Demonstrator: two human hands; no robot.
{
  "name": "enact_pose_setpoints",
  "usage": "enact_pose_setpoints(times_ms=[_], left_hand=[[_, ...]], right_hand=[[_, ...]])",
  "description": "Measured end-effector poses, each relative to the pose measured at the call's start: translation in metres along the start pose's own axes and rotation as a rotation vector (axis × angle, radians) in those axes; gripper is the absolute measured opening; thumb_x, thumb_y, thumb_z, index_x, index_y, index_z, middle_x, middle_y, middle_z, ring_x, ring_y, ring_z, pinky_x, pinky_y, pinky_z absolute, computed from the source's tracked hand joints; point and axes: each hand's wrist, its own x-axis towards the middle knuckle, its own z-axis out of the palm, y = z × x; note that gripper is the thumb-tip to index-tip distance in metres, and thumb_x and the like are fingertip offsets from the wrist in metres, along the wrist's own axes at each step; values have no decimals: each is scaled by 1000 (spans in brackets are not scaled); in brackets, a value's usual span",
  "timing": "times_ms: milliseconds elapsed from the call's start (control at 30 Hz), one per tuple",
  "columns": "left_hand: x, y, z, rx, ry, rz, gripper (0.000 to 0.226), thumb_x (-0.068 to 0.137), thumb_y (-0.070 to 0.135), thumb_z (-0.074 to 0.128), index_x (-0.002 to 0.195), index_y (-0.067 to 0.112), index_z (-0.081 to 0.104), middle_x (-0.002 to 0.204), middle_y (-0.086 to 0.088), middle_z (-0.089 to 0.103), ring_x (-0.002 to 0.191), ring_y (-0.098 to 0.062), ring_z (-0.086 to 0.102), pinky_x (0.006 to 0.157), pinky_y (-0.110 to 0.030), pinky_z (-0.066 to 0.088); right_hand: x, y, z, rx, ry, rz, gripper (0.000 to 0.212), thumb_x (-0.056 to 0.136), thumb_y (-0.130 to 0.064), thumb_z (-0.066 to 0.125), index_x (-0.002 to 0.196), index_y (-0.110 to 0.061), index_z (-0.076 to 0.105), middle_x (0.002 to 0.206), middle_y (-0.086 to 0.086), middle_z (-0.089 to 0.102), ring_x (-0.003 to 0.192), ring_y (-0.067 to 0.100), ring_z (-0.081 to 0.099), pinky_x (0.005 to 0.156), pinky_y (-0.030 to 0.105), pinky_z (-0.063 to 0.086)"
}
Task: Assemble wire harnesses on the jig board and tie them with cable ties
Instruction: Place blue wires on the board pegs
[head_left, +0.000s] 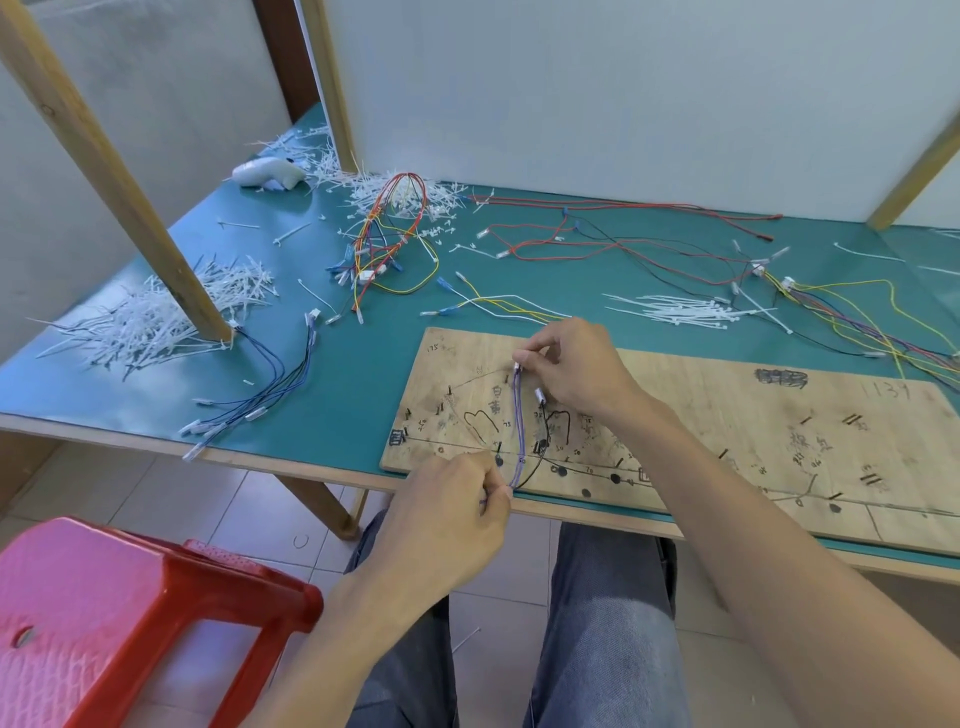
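Note:
A wooden jig board (727, 415) with pegs and hand-drawn marks lies on the green table. A thin purple wire bundle (519, 421) runs across its left part. My right hand (576, 364) pinches the bundle's far end at a small white connector (517, 364). My left hand (457, 514) pinches the near end at the board's front edge. A black wire (543, 447) with a white terminal (540, 396) lies beside the purple one. Loose white cable ties (680, 310) lie behind the board.
Heaps of cut tie ends (156, 317) surround a wooden post (119, 171) at left. Red, yellow and blue harnesses (389, 239) and long wires (649, 234) spread over the table's back. A white tool (267, 173) lies far left. A red plastic stool (119, 618) stands beside my knees.

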Motion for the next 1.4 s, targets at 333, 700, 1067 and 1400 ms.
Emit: enact_pose_setpoints(times_ms=[333,700,1067,1400], left_hand=[[7,-20,-30,290,-37,29,27,101,45,56,79,34,65,69,14,56,67,-7,51,56,-29,37],[75,-49,-74,144,68,75,17,101,28,67,84,27,70,79,14,63,78,-14,59,72,-36,46],[90,-56,-59,158,18,57,24,101,27,67,80,38,60,89,19,60,91,-11,59,82,-38,51],[86,-41,-62,299,122,137,14,92,29,76,100,34,65,88,21,48,94,-8,48,89,-37,44]], right_hand=[[-97,-16,25,-268,73,-368,17,95,-48,72,93,-33,81,96,-18,67,111,14,53,92,42,33],[-103,-2,61,-152,367,-409,13,98,-33,72,92,-23,77,91,-10,62,103,21,55,89,43,38],[-104,1,60,-149,377,-409,10,96,-33,74,93,-25,78,91,-11,63,104,20,55,88,43,40],[-101,-1,60,-92,380,-370,16,90,-30,79,106,-26,76,93,-17,68,108,20,55,89,43,40]])
